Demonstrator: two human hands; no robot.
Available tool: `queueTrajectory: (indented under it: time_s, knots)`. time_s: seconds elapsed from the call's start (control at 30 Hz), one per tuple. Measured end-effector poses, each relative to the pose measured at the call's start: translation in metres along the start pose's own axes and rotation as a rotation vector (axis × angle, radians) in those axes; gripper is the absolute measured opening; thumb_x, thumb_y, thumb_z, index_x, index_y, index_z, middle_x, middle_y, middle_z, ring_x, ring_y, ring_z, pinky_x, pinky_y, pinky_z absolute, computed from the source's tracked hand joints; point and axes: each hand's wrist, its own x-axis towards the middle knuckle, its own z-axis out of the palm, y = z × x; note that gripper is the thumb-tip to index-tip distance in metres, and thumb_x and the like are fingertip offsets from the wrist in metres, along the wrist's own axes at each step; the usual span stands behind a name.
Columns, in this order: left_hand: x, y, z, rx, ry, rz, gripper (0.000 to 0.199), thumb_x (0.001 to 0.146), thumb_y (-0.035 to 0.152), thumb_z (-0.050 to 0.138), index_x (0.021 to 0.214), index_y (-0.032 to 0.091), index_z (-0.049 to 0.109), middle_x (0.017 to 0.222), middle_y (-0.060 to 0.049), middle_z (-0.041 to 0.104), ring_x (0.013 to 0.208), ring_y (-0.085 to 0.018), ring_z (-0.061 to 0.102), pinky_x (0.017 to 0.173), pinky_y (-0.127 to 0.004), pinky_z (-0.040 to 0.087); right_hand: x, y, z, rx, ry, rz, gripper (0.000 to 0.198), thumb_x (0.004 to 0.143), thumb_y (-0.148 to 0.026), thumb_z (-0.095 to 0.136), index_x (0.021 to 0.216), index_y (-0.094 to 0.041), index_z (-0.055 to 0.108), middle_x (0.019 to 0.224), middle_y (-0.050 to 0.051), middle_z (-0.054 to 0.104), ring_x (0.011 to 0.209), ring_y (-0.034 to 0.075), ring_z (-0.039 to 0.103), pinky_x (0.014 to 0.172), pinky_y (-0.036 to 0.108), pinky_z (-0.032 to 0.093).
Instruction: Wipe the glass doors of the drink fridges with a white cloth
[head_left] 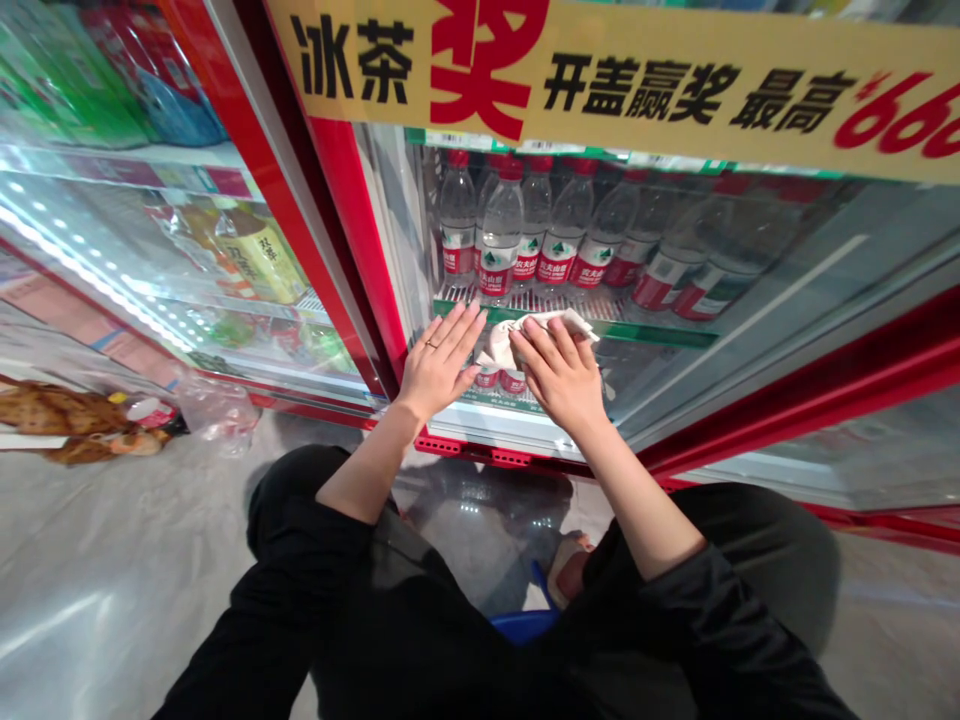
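A fridge's glass door (780,290) stands upright in front of me. My left hand (442,362) lies against its lower part, fingers stretched out, with a ring on one of them. Just to the right, my right hand (561,378) presses a crumpled white cloth (504,345) to the pane, and part of the cloth shows above and left of the fingers. Behind the glass, red-capped water bottles (501,240) stand in rows on a shelf with a green front edge (660,330). More bottles below are partly hidden by my hands.
A yellow banner (637,85) with large characters crosses the door's upper part. On the left is another fridge with a red frame (247,130). A clear plastic bag (217,408) and a brown patterned item (52,405) lie on the floor. Something blue (525,625) is beneath me.
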Motion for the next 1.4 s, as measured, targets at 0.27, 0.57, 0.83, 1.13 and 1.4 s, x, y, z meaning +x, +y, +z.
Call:
queueTrajectory:
  time_s: [0.27,0.57,0.83,1.13,1.4]
  knots:
    - [-0.001,0.004,-0.002,0.02,0.002,0.032,0.073,0.118,0.053,0.025,0.185,0.023,0.016,0.182,-0.009,0.044,0.171,-0.025,0.041,0.141,-0.041,0.03,0.004,-0.002,0.013,-0.031,0.208,0.227,0.062,0.111,-0.035,0.049,0.172,-0.03,0.052,0.179,0.01,0.051,0.17,0.036,0.04,0.138,0.063,0.032]
    - [0.003,0.006,-0.002,0.01,0.008,0.02,0.074,0.118,0.055,0.024,0.185,0.024,0.017,0.182,-0.008,0.045,0.171,-0.025,0.039,0.142,-0.041,0.029,-0.023,0.01,0.019,0.01,0.036,0.072,0.056,0.112,-0.034,0.05,0.166,-0.038,0.059,0.173,0.004,0.059,0.167,0.03,0.046,0.138,0.055,0.037]
    - [0.006,0.011,-0.003,0.02,0.008,0.041,0.074,0.119,0.058,0.016,0.184,0.022,0.022,0.181,-0.009,0.046,0.171,-0.024,0.04,0.142,-0.04,0.028,-0.007,0.007,0.031,-0.002,0.313,0.35,0.066,0.109,-0.036,0.047,0.173,-0.022,0.051,0.181,0.017,0.045,0.175,0.041,0.027,0.135,0.073,0.031]
    - [0.012,0.016,-0.005,-0.049,0.022,0.018,0.077,0.118,0.06,0.016,0.181,0.02,0.033,0.181,-0.01,0.047,0.172,-0.025,0.037,0.143,-0.041,0.026,-0.021,0.008,0.025,0.042,0.035,0.103,0.056,0.114,-0.036,0.046,0.168,-0.029,0.058,0.177,0.008,0.054,0.17,0.029,0.041,0.14,0.052,0.029]
    - [0.013,0.012,-0.002,-0.184,-0.056,-0.007,0.081,0.115,0.066,0.023,0.181,0.02,0.033,0.184,-0.009,0.041,0.176,-0.028,0.028,0.145,-0.042,0.022,-0.011,0.002,0.022,0.01,0.249,0.448,0.062,0.112,-0.034,0.044,0.172,-0.02,0.05,0.182,0.014,0.046,0.176,0.036,0.027,0.141,0.066,0.024]
